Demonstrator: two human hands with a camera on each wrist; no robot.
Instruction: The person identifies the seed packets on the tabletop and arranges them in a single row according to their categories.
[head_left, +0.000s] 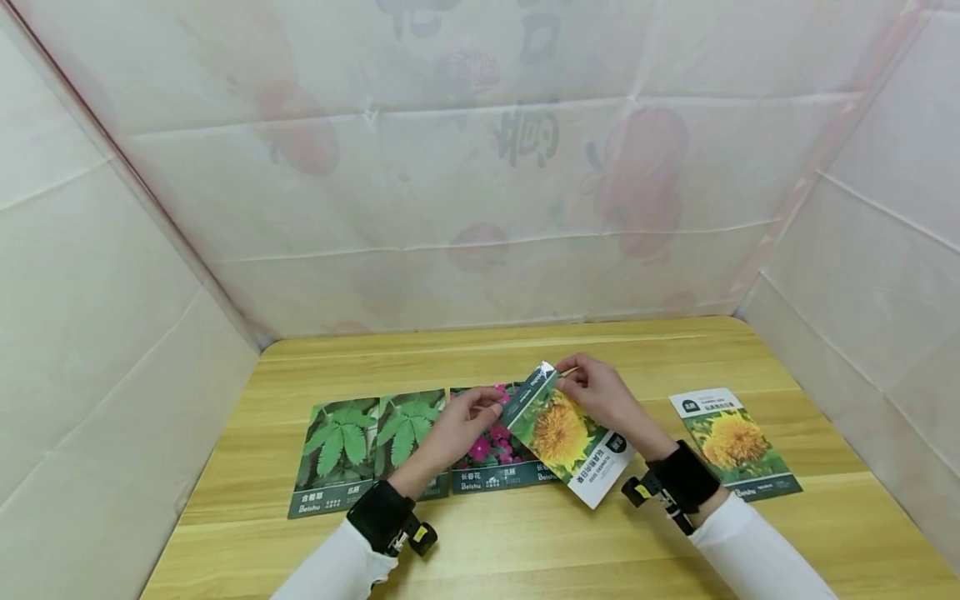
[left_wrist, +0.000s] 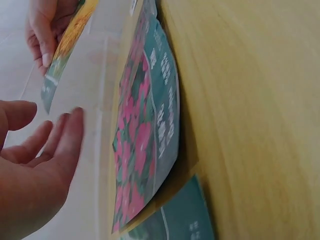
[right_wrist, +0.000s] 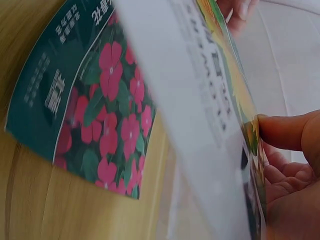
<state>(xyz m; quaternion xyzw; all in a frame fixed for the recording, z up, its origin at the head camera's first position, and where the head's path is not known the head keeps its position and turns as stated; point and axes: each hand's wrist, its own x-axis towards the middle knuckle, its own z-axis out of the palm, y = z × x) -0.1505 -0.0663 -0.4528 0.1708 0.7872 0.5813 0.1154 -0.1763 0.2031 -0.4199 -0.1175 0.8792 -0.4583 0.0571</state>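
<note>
My right hand (head_left: 606,400) pinches a seed packet with a yellow sunflower (head_left: 561,432) by its edge, between thumb and fingers. The packet hangs tilted above two packets with pink flowers (head_left: 491,442), covering part of them. Close to its left corner is my left hand (head_left: 456,427). In the left wrist view the left fingers (left_wrist: 70,145) are spread, with a gap between them and the packet. The right wrist view shows the right thumb (right_wrist: 285,132) on the packet's picture side, its white header end nearest the camera.
Left of the pink-flower packets lie two packets with green leaves (head_left: 337,450), (head_left: 405,425) side by side. Another sunflower packet (head_left: 735,442) lies apart on the right of the wooden table (head_left: 247,550). Pale fabric walls (head_left: 450,192) enclose the table's back and sides.
</note>
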